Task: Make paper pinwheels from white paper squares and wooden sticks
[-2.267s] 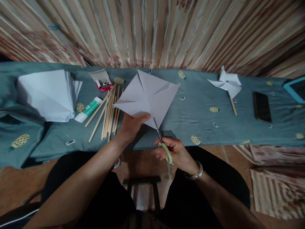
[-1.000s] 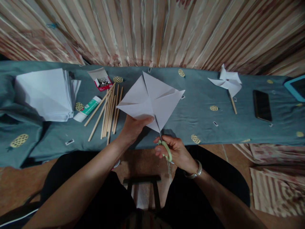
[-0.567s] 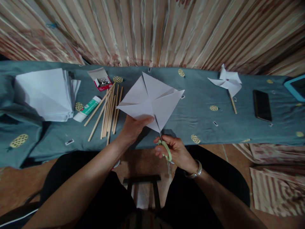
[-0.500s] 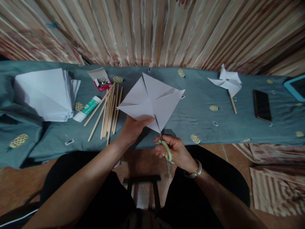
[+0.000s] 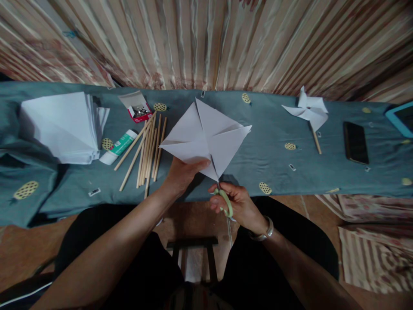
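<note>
My left hand pinches the near edge of a white square paper sheet with diagonal creases and slits, holding it up over the table's front edge. Just below it, my right hand grips green-handled scissors. Their blades run up into the sheet's near corner along a crease. The blade tips are hidden against the paper.
A blue-grey cloth covers the table. On it lie a stack of white paper, a glue tube, an open red box of pins, several wooden sticks, a finished paper pinwheel, a black phone and a blue tablet edge.
The sheet has shifted slightly right and up in my left hand. The scissors have worked further into its near corner, and my right hand has risen a little.
</note>
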`<state>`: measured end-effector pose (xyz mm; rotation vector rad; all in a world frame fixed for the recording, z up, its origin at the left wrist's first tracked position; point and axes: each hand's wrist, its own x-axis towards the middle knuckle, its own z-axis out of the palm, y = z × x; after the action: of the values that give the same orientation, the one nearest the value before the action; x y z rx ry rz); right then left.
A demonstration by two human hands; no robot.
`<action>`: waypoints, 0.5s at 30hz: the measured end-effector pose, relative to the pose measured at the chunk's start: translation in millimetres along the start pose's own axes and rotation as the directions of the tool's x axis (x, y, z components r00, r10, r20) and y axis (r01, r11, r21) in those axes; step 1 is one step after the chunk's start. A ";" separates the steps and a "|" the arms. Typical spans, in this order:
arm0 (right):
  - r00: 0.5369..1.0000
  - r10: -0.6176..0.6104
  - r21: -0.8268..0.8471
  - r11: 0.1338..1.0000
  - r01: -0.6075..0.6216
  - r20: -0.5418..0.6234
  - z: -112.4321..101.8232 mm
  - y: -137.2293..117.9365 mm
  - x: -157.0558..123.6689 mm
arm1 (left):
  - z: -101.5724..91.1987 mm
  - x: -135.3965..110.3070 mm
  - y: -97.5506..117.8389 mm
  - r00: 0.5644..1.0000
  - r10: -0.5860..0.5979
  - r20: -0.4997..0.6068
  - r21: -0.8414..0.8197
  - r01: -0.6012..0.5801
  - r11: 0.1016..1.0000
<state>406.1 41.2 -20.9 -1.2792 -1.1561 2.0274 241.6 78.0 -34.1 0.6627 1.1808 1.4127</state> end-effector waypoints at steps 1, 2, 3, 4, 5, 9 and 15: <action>1.000 -0.004 0.002 1.000 0.004 0.000 0.2 0.0 0.1 | 0.1 0.2 -0.1 1.000 -0.001 -0.002 0.000 0.001 1.000; 1.000 -0.006 0.003 1.000 0.006 -0.001 0.3 0.0 0.2 | 0.1 0.3 -0.2 1.000 -0.001 -0.002 0.001 0.001 1.000; 1.000 -0.005 0.003 1.000 0.005 0.000 0.4 -0.2 0.2 | 0.0 0.4 -0.3 1.000 -0.001 -0.001 0.001 0.001 1.000; 1.000 -0.004 0.001 1.000 0.004 0.000 0.5 -0.5 0.3 | -0.1 0.3 -0.4 1.000 0.001 -0.001 0.002 -0.001 1.000; 1.000 -0.006 -0.004 1.000 0.006 0.001 0.4 -0.9 0.3 | -0.2 0.2 -0.5 1.000 0.003 -0.001 0.004 -0.003 1.000; 1.000 -0.023 -0.030 0.999 0.023 0.006 -0.4 -1.8 0.6 | -0.1 -1.5 -0.5 1.000 -0.006 -0.003 0.028 0.007 1.000; 0.999 -0.034 -0.050 0.998 0.034 0.002 -1.2 -0.3 0.9 | 0.8 -2.9 -0.5 1.000 -0.024 0.017 0.020 0.023 1.000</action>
<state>406.8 42.5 -21.3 -1.2736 -1.2287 1.9864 243.1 75.4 -33.6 0.6715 1.1871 1.3745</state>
